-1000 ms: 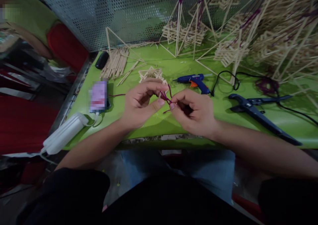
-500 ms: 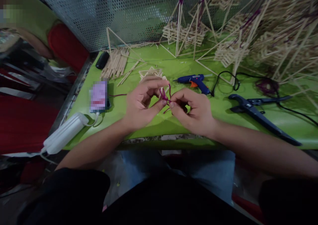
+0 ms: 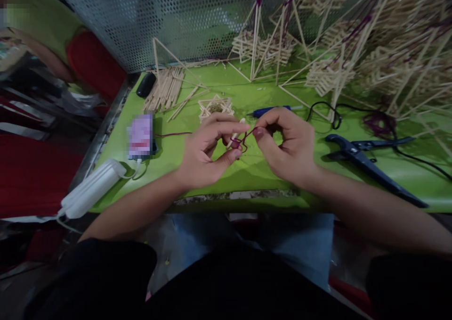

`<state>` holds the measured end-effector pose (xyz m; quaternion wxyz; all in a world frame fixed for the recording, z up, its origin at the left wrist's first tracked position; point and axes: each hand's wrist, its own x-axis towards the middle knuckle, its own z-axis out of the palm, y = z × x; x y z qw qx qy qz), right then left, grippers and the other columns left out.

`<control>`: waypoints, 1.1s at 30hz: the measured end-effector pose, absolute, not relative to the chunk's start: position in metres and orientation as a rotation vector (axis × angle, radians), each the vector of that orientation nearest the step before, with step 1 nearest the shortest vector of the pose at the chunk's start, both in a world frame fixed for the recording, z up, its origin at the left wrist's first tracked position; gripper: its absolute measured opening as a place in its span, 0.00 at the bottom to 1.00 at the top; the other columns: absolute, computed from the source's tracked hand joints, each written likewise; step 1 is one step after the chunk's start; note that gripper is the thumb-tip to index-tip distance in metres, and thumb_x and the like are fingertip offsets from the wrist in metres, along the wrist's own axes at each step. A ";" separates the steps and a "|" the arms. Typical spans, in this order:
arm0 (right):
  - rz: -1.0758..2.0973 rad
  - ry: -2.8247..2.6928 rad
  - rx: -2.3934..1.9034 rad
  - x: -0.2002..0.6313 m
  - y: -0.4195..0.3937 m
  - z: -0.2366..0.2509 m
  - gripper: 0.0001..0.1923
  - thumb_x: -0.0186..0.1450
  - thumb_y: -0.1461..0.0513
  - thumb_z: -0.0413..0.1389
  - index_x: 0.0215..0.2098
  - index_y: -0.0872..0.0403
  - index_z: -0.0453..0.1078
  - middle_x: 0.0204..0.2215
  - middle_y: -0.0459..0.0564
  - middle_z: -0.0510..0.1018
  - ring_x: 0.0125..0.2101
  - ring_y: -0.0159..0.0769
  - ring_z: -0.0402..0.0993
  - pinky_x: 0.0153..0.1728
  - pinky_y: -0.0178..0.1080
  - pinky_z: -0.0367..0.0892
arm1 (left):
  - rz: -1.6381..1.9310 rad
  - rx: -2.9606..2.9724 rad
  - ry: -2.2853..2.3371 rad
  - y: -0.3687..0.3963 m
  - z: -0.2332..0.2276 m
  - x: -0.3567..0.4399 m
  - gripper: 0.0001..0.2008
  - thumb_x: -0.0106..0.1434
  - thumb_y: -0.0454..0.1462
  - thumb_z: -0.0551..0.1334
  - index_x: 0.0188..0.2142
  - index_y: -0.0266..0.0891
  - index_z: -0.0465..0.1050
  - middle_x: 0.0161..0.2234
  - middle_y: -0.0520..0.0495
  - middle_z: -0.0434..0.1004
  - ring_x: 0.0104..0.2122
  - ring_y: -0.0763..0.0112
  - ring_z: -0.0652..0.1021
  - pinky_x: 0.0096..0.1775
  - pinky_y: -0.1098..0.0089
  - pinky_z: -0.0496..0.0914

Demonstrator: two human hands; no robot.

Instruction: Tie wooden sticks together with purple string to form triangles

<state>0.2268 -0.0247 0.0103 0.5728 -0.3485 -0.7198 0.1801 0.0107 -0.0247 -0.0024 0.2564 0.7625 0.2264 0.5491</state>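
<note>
Over the near edge of the table, my left hand (image 3: 208,157) is curled round a short pale wooden stick (image 3: 232,140); part of it is hidden behind my fingers. Purple string (image 3: 251,132) loops loosely about the stick near my left thumb. My right hand (image 3: 291,148) pinches one end of that string between thumb and forefinger, pulled out to the right. Just beyond my left hand lies a star-shaped frame of sticks (image 3: 215,104). A blue glue gun (image 3: 266,111) is partly covered by my right hand.
Stick structures with purple string (image 3: 328,75) crowd the back right. A dark long-handled cutting tool (image 3: 367,164) lies at right. Loose sticks (image 3: 165,89), a phone (image 3: 140,135) and a white power strip (image 3: 92,188) are at left. A person (image 3: 45,28) sits beyond.
My right hand has moved right and slightly up, drawing the string end away from my left hand. The string's loops near my left thumb have changed shape.
</note>
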 end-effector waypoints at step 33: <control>0.323 -1.772 -0.689 0.232 -0.021 0.012 0.07 0.66 0.65 0.62 0.35 0.47 0.69 0.29 0.46 0.77 0.31 0.39 0.74 0.34 0.45 0.68 | 1.563 1.818 0.654 -0.024 -0.010 0.018 0.12 0.74 0.37 0.74 0.56 0.42 0.83 0.49 0.42 0.89 0.45 0.68 0.89 0.50 0.67 0.87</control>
